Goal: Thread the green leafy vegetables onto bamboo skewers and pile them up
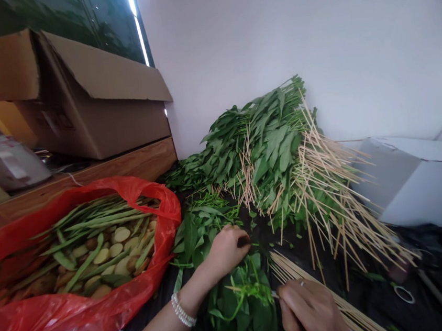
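My right hand (311, 309) is closed round a bamboo skewer; its pale tip (232, 288) pokes out to the left. Bunched green stems (256, 292) are threaded on it, and long leaves (241, 326) hang below. My left hand (227, 249), with a beaded bracelet at the wrist, is just above and left of the skewer. Its fingers are curled in towards the thumb, and what they hold, if anything, is hidden. Loose leafy greens (192, 237) lie beside and beyond it. Under and beside my right hand runs a bundle of bare skewers (295, 268).
At the left, a red plastic bag (163, 261) holds green beans and potatoes. A pile of skewered greens (274, 144), sticks pointing right, leans against the white wall (289, 32). A cardboard box (109, 119) stands behind the bag, and a white box (428, 186) at the right.
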A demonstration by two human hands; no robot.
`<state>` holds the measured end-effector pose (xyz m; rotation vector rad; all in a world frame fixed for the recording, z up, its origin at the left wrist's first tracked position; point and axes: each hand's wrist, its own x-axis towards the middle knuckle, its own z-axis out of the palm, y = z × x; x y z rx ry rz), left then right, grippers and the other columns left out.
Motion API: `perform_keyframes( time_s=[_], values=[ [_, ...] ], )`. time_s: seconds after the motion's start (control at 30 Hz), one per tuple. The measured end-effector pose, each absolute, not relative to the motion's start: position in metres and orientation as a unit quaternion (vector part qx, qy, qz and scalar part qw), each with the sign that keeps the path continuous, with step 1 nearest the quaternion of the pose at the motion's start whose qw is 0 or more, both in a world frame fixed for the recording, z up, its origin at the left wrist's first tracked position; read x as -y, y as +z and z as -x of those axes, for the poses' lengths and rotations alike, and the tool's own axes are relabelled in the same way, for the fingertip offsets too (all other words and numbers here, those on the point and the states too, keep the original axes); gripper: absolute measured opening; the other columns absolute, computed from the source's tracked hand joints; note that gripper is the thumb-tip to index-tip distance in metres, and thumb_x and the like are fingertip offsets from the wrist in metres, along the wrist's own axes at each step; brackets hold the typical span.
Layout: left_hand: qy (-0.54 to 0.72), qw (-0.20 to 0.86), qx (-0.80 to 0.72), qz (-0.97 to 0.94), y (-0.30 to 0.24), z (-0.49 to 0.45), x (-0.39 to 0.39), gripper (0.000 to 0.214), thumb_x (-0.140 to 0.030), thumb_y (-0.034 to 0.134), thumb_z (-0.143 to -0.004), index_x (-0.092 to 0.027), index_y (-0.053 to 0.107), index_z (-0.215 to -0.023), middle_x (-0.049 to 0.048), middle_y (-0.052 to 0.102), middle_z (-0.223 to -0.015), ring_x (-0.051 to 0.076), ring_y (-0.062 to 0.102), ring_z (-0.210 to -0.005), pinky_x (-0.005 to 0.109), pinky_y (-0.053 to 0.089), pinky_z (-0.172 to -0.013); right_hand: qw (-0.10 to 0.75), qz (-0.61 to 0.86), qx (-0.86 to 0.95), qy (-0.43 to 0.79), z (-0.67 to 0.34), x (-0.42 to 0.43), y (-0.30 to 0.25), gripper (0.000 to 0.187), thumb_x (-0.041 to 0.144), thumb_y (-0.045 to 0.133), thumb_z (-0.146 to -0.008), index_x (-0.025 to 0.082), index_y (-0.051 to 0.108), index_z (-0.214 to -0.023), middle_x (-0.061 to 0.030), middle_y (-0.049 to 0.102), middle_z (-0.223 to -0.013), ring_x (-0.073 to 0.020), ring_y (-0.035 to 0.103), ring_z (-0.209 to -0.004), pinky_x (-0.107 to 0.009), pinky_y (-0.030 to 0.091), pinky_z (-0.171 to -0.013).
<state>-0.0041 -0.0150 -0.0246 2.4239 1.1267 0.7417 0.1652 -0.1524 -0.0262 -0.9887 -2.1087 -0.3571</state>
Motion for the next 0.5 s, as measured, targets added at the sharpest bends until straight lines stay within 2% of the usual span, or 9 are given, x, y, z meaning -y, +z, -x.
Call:
perform_keyframes(
  time_s=[0.13,0.23,0.33,0.5],
  values=[
    [0.406,0.417,-0.360,-0.729,-0.010,0.007,0.010,0.008,-0.021,0.068,-0.073,-0.016,0.070,-0.078,0.0039,0.070,-0.082,0.017,0.061,-0.078,0.027,0.045,-0.075,0.393,0.413,0.809,-0.146,-0.168,0.150,-0.029,0.019,0.006,0.040,-0.086,0.019,0.052,-0.079,0.0008,0.051,-0.058,-0.0139,0.047,-0.048,-0.028,0.031,-0.049],
    [0.479,0.555,-0.320,-0.600,0.000,0.011,0.009,0.014,-0.027,0.072,-0.074,-0.016,0.066,-0.080,0.0017,0.069,-0.075,0.011,0.057,-0.064,0.020,0.041,-0.059,0.391,0.449,0.789,-0.152,-0.173,0.147,-0.034,0.018,0.008,0.039,-0.090,0.017,0.055,-0.091,0.0003,0.056,-0.063,-0.0134,0.054,-0.050,-0.027,0.036,-0.051],
    [0.491,0.640,-0.283,-0.519,0.005,0.014,0.010,0.018,-0.027,0.074,-0.074,-0.017,0.064,-0.086,0.0000,0.069,-0.072,0.005,0.050,-0.054,0.015,0.034,-0.050,0.394,0.484,0.763,-0.172,-0.179,0.144,-0.040,0.021,0.011,0.037,-0.093,0.015,0.055,-0.104,-0.0034,0.066,-0.077,-0.0136,0.063,-0.060,-0.025,0.043,-0.058],
    [0.476,0.689,-0.259,-0.481,0.001,0.011,0.012,0.025,-0.026,0.078,-0.071,-0.014,0.068,-0.090,0.0045,0.071,-0.078,0.005,0.053,-0.057,0.015,0.039,-0.054,0.390,0.523,0.733,-0.193,-0.183,0.140,-0.047,0.023,0.016,0.035,-0.096,0.015,0.055,-0.105,-0.0066,0.070,-0.088,-0.0153,0.068,-0.069,-0.024,0.048,-0.062]
  ],
)
